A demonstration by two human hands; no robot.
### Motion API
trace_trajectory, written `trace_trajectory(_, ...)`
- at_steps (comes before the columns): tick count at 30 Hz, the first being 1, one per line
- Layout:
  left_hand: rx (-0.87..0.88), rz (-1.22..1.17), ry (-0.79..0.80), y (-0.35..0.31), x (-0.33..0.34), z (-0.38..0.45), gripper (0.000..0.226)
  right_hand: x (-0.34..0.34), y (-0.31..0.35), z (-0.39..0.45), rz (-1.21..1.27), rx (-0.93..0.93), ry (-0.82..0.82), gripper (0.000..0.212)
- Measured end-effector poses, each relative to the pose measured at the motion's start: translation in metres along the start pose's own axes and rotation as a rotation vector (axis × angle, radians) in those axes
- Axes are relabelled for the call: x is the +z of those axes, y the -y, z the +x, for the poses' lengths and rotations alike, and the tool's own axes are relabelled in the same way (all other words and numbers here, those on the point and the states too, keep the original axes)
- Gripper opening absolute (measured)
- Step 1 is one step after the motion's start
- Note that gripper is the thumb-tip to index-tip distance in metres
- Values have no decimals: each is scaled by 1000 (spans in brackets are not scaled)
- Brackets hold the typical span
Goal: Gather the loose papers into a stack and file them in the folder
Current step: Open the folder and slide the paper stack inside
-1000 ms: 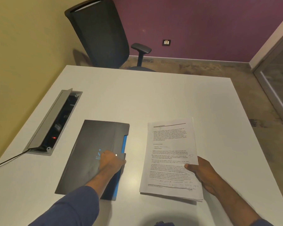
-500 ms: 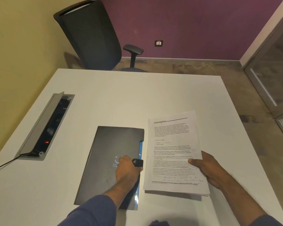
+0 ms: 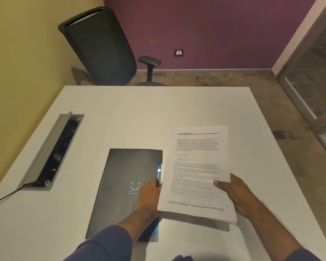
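A black folder with a pale smiley logo and a blue inner edge lies closed on the white table. My left hand rests on the folder's right side, fingertips at its right edge. A stack of printed papers with handwriting at the bottom is held just above the table to the right of the folder, its left edge over my left hand. My right hand grips the stack at its right edge, thumb on top.
An open grey cable box with a red light is set into the table at the left, a cable trailing from it. A black office chair stands beyond the far edge. A glass door is at the right.
The folder has slid to the right under my left hand, toward the papers. The paper stack has come left and now overlaps the folder's right edge and my left hand.
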State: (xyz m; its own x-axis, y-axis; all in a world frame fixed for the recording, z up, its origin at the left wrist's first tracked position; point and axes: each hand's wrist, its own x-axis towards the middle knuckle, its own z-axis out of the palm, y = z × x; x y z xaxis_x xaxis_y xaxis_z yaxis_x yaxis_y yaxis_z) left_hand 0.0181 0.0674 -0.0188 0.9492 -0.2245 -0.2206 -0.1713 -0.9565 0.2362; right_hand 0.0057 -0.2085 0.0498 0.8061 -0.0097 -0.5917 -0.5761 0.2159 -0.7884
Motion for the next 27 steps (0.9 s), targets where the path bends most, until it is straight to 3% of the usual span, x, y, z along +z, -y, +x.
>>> trace_trajectory(3, 68, 65, 21, 1, 1, 3, 40, 10, -4, 7, -59, -35, -15, 35)
trace_trajectory(7, 68, -66, 55, 7, 6, 8, 30, 20, -13, 16, -254, -49, -72, 39)
trace_trajectory(11, -111, -336, 21, 9, 1, 2, 24, 24, -19, 19, -452, -131, -140, 47)
trace_trajectory(14, -131, -79, -48, 20, 9, -2, 51, 25, -20, 19, -594, -200, -169, 43)
trace_trajectory(15, -219, -22, -57, 23, 8, -3, 62, 26, -20, 19, -631, -220, -183, 40)
trace_trajectory(18, -513, 25, 82, 24, 0, -1, 92, 30, -18, 18, -739, -258, -220, 35)
trace_trajectory(20, -597, -1, 195, 22, -5, 1, 101, 34, -17, 15, -790, -280, -232, 37)
trace_trajectory(27, -547, -115, 208, 15, -17, 9, 75, 47, -14, -1, -937, -338, -269, 57)
